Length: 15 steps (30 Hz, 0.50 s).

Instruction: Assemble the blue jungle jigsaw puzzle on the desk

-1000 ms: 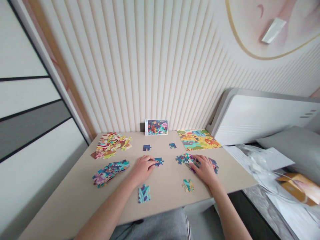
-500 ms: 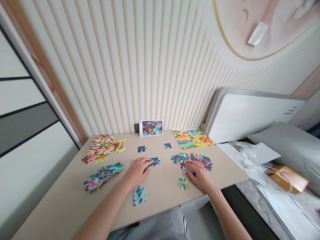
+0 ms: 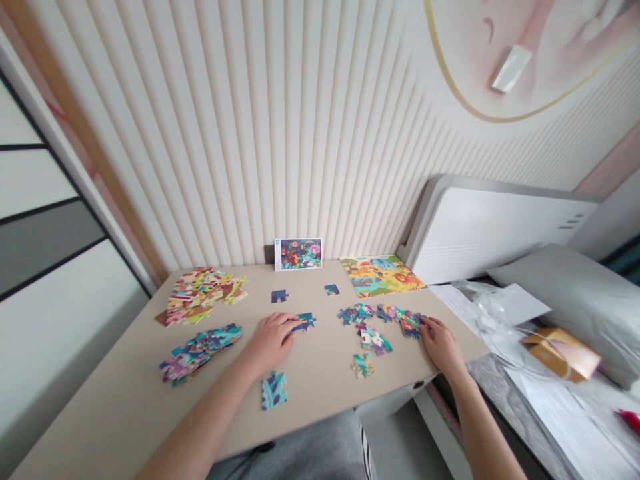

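Note:
My left hand [image 3: 273,341] rests on the table with its fingers closed at the left edge of a dark blue joined puzzle strip [image 3: 306,323]. My right hand [image 3: 441,343] is at the right end of a cluster of colourful puzzle pieces [image 3: 395,313], its fingertips closed on a blue and red puzzle piece [image 3: 411,325]. Nearer me lie a piece with a white figure [image 3: 373,339] and a teal and yellow piece [image 3: 363,365]. Another small group [image 3: 354,314] sits left of the cluster. A teal leaf-patterned piece [image 3: 274,390] lies by my left forearm.
A picture card [image 3: 300,255] leans on the ribbed wall. Two dark blue pieces [image 3: 280,297] lie apart before it. Left are a red-yellow heap [image 3: 205,293] and a blue-purple heap [image 3: 200,351]. An animal picture sheet [image 3: 384,275] lies back right. A bed with an orange box [image 3: 560,353] adjoins the table.
My right hand has moved right, off the white-figured piece, to the far end of the right cluster. My left hand stays at the dark blue strip. The view has shifted slightly.

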### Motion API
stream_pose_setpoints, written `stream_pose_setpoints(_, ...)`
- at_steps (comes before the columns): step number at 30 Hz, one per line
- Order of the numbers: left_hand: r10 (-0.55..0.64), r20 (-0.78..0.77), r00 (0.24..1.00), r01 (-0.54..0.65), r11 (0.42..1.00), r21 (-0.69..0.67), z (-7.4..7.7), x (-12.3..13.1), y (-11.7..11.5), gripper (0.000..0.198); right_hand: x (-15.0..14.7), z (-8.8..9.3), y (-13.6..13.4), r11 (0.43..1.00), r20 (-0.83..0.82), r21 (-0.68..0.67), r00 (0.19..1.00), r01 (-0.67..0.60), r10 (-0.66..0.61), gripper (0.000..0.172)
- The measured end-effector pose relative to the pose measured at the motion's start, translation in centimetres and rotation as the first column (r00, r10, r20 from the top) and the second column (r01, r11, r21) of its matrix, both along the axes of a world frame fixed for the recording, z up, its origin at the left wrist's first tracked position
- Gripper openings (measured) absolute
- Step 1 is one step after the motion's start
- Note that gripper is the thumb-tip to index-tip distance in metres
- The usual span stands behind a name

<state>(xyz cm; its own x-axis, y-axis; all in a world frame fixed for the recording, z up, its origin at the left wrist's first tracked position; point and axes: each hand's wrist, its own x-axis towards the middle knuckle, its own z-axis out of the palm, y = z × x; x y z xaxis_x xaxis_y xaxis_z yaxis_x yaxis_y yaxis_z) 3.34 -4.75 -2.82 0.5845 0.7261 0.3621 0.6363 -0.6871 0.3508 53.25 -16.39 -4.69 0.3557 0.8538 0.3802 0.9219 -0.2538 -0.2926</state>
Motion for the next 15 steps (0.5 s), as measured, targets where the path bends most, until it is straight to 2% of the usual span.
stream_pose_setpoints(5, 0.002, 0.004, 1.000, -0.002, 1.000, 0.002, 0.0, 0.0, -0.1, 0.035, -0.6, 0.0, -0.3, 0.996, 0.035, 0.052, 0.996, 0.077, -0.078, 0.044)
stream_pose_setpoints(7, 0.005, 0.008, 1.000, -0.005, 1.000, -0.001, 0.1, 0.0, -0.1, 0.035, -1.2, 0.3, -0.5, 0.997, 0.074, 0.056, 0.996, 0.046, -0.050, 0.044)
stream_pose_setpoints(10, 0.005, 0.014, 1.000, -0.004, 1.000, -0.008, 0.2, 0.0, -0.1, 0.036, -1.6, 0.6, -0.6, 1.000, 0.102, -0.021, 0.995, -0.015, 0.017, 0.043)
stream_pose_setpoints(12, 0.003, 0.016, 1.000, -0.003, 1.000, -0.008, 0.1, 0.0, 0.0, 0.036, -1.4, 0.6, -0.5, 0.998, 0.101, -0.068, 0.995, 0.017, -0.010, 0.046)
stream_pose_setpoints(15, 0.005, 0.015, 1.000, -0.005, 1.000, -0.004, 0.1, 0.0, 0.0, 0.036, -1.0, 0.4, -0.3, 0.996, 0.121, -0.067, 0.991, 0.060, -0.052, 0.049)
